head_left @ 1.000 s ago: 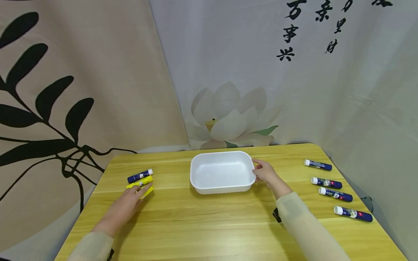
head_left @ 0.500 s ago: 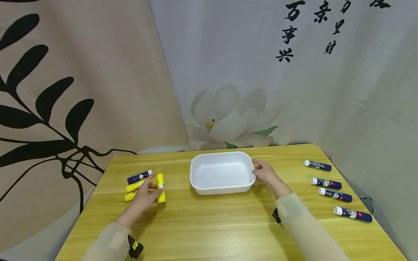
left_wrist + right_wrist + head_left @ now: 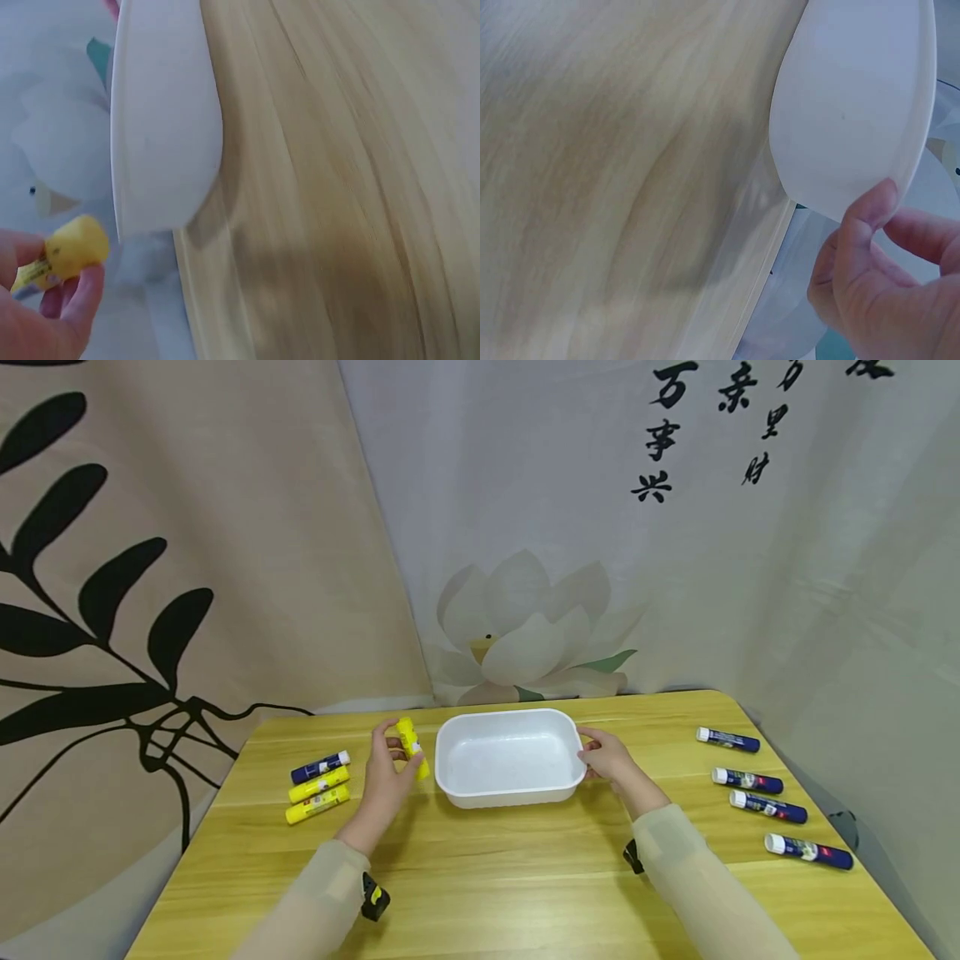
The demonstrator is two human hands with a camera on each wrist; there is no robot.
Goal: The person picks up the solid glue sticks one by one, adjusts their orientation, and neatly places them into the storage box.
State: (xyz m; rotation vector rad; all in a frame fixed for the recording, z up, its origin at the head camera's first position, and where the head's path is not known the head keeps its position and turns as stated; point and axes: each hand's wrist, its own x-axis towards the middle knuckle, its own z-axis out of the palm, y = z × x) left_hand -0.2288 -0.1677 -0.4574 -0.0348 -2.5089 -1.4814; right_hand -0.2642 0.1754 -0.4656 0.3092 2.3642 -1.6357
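Observation:
In the head view my left hand holds a yellow glue stick between thumb and fingers, just left of the white plastic basin. The left wrist view shows the yellow glue stick gripped near its end, apart from the basin. My right hand pinches the basin's right rim; in the right wrist view its thumb presses the outside of the basin. The basin's floor is bare. Two more yellow glue sticks and a blue one with a white cap lie at the left.
Several blue glue sticks with white caps, one of them this blue glue stick, lie spread along the right side of the wooden table. A printed curtain hangs directly behind the table's back edge.
The left hand has picked a yellow glue stick from the left group and carried it rightward, up beside the basin. The right hand has stayed at the basin's rim.

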